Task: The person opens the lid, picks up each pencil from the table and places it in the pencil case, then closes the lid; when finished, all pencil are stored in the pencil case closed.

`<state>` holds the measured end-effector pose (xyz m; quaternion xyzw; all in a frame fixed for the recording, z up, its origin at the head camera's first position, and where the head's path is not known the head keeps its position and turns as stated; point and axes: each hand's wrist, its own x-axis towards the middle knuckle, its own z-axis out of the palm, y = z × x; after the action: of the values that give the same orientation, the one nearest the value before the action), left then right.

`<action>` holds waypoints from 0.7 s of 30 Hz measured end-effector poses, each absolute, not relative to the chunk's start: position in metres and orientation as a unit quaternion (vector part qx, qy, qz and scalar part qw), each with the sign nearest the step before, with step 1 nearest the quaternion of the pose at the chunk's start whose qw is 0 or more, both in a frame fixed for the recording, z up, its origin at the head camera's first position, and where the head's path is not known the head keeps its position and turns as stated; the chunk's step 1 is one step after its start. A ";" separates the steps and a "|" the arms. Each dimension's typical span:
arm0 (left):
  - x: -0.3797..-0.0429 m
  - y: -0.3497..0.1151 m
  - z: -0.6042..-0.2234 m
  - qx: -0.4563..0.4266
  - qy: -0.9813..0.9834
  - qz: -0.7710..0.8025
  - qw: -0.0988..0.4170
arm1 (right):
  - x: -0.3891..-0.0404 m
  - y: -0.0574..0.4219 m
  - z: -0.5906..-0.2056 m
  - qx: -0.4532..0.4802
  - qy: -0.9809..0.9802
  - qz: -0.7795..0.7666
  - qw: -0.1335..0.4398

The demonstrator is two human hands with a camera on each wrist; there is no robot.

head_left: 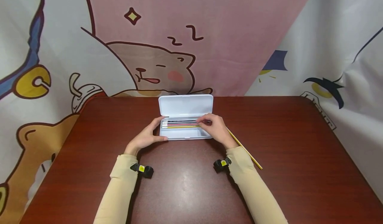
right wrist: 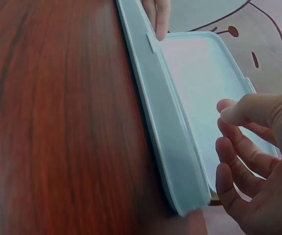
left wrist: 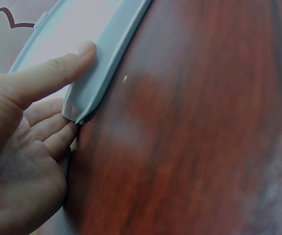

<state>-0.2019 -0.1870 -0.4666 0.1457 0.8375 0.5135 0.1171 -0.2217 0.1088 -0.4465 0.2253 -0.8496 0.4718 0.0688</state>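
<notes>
A white pencil case lies open on the table with its lid raised at the back. Several pencils with dark, red and yellow barrels lie side by side in it, their pale ends to the left. My left hand holds the case's left end, the thumb on the front wall and the other fingers round the end. Over the right part of the pencils is my right hand, fingers curled and thumb tip against the index finger. In the right wrist view, nothing shows between those fingertips.
A yellow-and-dark striped pencil lies slantwise on the brown table, beside and partly behind my right wrist. A cartoon-printed cloth hangs just behind the table's far edge.
</notes>
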 end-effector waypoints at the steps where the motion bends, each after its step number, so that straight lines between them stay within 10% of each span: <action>1: -0.202 -0.187 -0.467 0.146 0.837 0.514 0.117 | -0.220 0.111 -0.446 0.224 -0.848 0.474 0.071; 21: -0.202 -0.187 -0.466 0.142 0.841 0.508 0.118 | -0.201 0.170 -0.439 0.156 -0.880 0.445 0.056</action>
<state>-0.2016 -0.1865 -0.4663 0.1422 0.8414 0.5080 0.1176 -0.2006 0.1700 -0.4392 0.1558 -0.8799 0.4455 0.0558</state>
